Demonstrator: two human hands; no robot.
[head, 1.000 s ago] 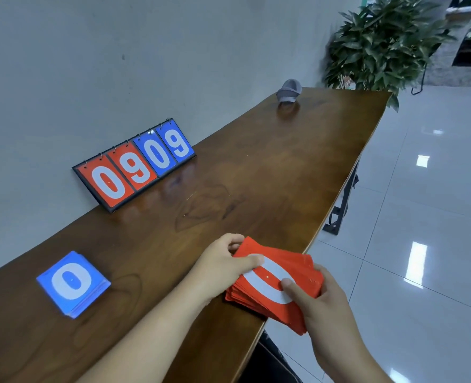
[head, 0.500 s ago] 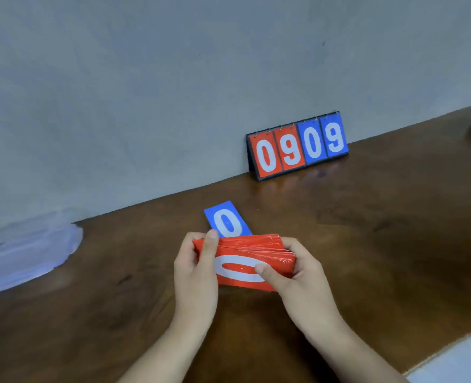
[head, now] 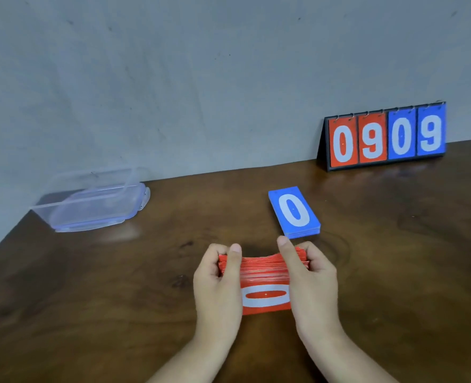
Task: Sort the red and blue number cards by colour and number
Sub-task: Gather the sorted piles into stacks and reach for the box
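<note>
Thick stack of red number cards point(head: 264, 275), white zero facing me, gripped at both ends by my left hand point(head: 217, 288) and right hand point(head: 314, 283), thumbs hooked over the top, squaring it up, I reckon. It's low over the middle of the brown wooden desk point(head: 118, 286); the blue zero-topped card pile point(head: 293, 211) lies flat just behind.

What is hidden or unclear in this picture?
Head view only:
1. Red stack: numbers under its top 0, hidden by that card; its ends, covered by the left hand and right hand.
2. Blue stack: numbers under its top 0.
3. Scoreboard: cards behind the front 0909.
4. Clear box: blurred; contents cannot be told.
</note>
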